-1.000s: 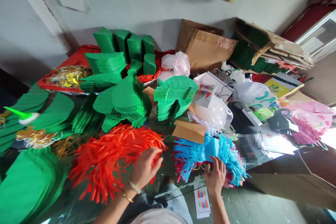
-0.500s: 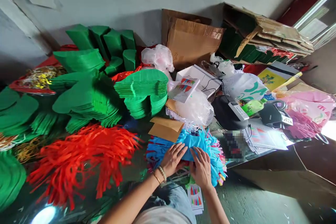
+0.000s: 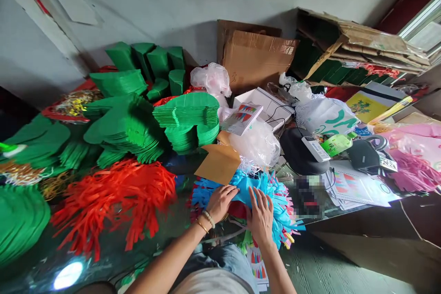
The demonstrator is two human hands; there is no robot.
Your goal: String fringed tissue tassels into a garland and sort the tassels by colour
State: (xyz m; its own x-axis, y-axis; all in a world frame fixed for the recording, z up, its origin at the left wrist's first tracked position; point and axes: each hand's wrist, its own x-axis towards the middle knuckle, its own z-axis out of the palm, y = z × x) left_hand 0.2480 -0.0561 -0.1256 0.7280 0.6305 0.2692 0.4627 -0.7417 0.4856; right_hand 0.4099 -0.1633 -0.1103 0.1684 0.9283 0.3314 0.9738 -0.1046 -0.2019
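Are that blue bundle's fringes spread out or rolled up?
Spread out: the blue bundle shows loose strips fanning out beyond the left hand on one side and the right hand on the other.

I am touching a blue fringed bundle (image 3: 245, 185), which is lying before me. Its strips are splaying toward both sides, pink ones showing along the edges.

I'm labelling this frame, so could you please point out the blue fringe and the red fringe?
Blue fringe (image 3: 254, 181): head view, uncovered upper middle.
Red fringe (image 3: 120, 187): head view, middle of the heap.
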